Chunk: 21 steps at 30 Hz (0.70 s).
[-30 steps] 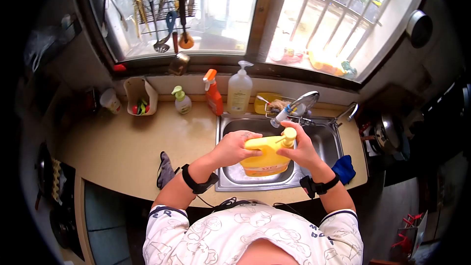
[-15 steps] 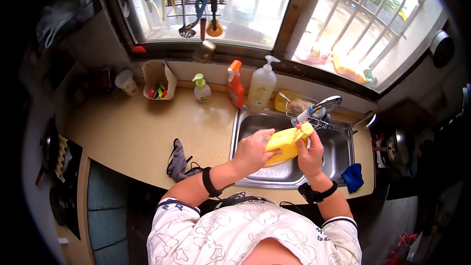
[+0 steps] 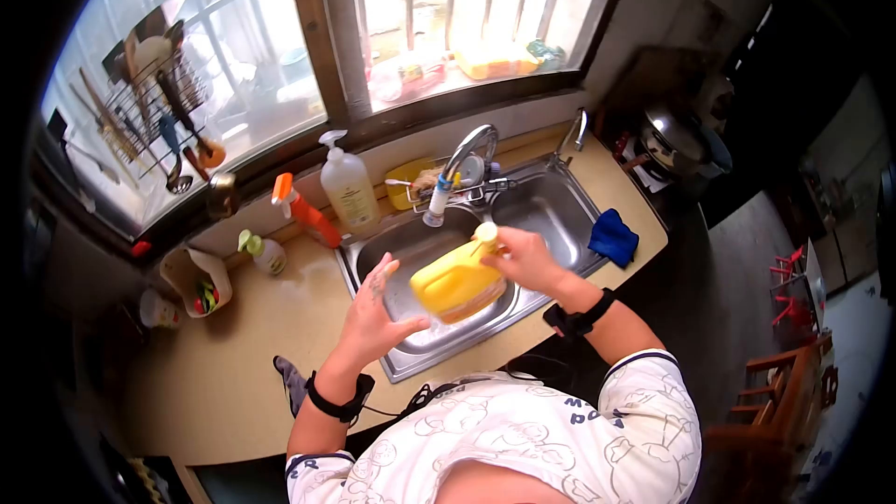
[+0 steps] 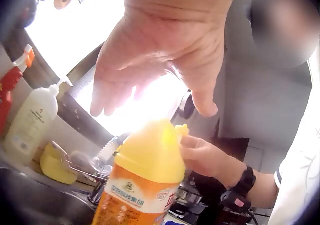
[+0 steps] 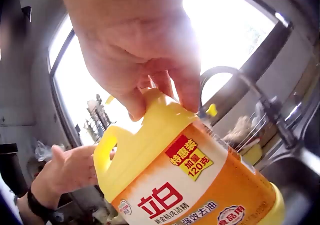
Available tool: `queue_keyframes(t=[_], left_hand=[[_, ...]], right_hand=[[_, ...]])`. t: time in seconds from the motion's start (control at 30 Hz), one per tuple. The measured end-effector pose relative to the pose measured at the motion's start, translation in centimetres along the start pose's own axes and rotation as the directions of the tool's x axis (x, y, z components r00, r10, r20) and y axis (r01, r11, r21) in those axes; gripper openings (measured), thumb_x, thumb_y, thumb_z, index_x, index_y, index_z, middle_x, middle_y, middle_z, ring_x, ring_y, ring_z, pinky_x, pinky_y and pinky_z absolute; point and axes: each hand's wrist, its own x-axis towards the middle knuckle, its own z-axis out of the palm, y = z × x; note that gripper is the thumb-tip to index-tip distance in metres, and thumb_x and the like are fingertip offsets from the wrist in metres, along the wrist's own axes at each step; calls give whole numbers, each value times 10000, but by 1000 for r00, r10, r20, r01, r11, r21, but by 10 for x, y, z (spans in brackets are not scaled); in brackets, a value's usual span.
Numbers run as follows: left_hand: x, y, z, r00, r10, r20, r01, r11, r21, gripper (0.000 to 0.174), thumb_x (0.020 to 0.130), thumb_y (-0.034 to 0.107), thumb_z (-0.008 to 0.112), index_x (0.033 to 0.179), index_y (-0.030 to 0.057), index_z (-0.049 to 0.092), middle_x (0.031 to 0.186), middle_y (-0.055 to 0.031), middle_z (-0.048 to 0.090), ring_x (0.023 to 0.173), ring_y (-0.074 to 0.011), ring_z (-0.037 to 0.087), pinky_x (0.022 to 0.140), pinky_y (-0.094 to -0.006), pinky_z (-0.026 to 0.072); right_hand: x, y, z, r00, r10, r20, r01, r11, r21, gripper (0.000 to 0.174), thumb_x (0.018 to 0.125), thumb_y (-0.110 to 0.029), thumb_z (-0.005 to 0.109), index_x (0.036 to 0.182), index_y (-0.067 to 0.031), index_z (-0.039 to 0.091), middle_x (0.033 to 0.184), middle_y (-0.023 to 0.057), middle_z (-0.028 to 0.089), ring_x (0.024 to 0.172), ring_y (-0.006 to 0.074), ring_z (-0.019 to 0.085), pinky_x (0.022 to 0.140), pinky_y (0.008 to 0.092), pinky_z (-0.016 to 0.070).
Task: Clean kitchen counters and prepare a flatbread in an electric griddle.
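A yellow dish soap bottle [image 3: 455,282] with a side handle and an orange-and-white label is held tilted over the sink [image 3: 413,355]. My right hand [image 3: 530,263] grips it near the neck, fingers curled around the top below the yellow cap [image 3: 485,231]. To the left of the bottle, my left hand [image 3: 370,315] is spread with thumb and fingers apart, holding nothing. In the left wrist view, that palm [image 4: 165,54] hangs above the bottle [image 4: 150,157]; the right wrist view shows the front label [image 5: 175,185].
A curved faucet [image 3: 464,154] stands behind the bottle, beside a rack with a scrubber. Along the window sill are a large pump bottle [image 3: 347,189], an orange spray bottle [image 3: 303,213] and a small green-topped pump bottle [image 3: 264,254]. A blue cloth [image 3: 614,238] lies right of the sink.
My left hand has let go of the bottle and moved off to its left, fingers spreading. The right hand keeps hold of it near the neck. The head view has swung to the right.
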Motion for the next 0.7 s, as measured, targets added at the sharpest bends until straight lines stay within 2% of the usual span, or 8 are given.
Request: queue_keyframes(t=[0.03,0.13,0.2,0.27,0.33,0.5,0.63,0.7], left_hand=[[0,-5,2,1000,9,11,-9,1000,1,787,605,269,803,1247,1,437,1360,-186,371,1223,-310,412,1006,-351,346],[-3,-18,9,986,-149,75,156,982,-109,747,679,195,772,1304,27,398,1282,-109,471,1160,-234,477,959,-347,383],[-1,-21,14,977,-192,97,203,971,-129,701,686,203,761,1271,14,423,1270,-127,476,1143,-238,490,946,-338,396],[2,-25,23,964,-240,114,256,953,-161,642,704,201,743,1236,-3,449,1242,-138,495,1098,-239,518,911,-335,421],[5,-26,33,954,-275,117,293,935,-198,630,712,193,732,1237,-8,447,1229,-142,506,1110,-245,514,913,-349,423],[9,-31,52,926,-357,124,376,905,-199,614,728,184,716,1239,-21,444,1204,-151,523,1102,-247,524,909,-354,429],[9,-36,65,896,-430,111,444,873,-203,585,738,192,711,1222,-24,463,1188,-156,537,1079,-258,539,901,-353,438],[13,-37,71,885,-456,97,466,862,-200,579,739,194,710,1217,-25,468,1184,-158,540,1079,-259,540,902,-353,439]], right_hand=[[0,8,-16,998,56,-42,-54,997,47,256,751,-201,666,953,-62,592,840,143,617,784,332,602,675,362,491],[6,40,-63,970,118,-214,-168,957,-237,207,747,-187,653,906,-70,591,852,132,623,773,338,604,660,391,489],[14,50,-87,936,84,-342,-229,884,-408,265,727,-185,669,949,-69,582,902,122,621,821,321,602,693,386,489],[25,67,-98,912,80,-402,-278,842,-462,289,724,-170,670,977,-64,578,938,116,621,862,309,603,727,377,490],[40,98,-100,816,-191,-545,-214,777,-592,338,730,-141,665,1038,-45,562,1026,101,605,975,282,580,812,352,475],[85,150,-77,751,-218,-623,-243,787,-567,350,743,-143,660,1060,-35,558,1083,92,585,1029,265,558,854,338,461],[116,203,-51,707,-107,-699,-275,869,-412,343,772,-172,632,1074,-37,542,1066,105,581,963,294,558,817,375,452],[130,223,-44,687,-8,-727,-374,853,-363,336,748,-165,647,1044,-35,555,1076,80,573,986,271,551,842,358,453]])
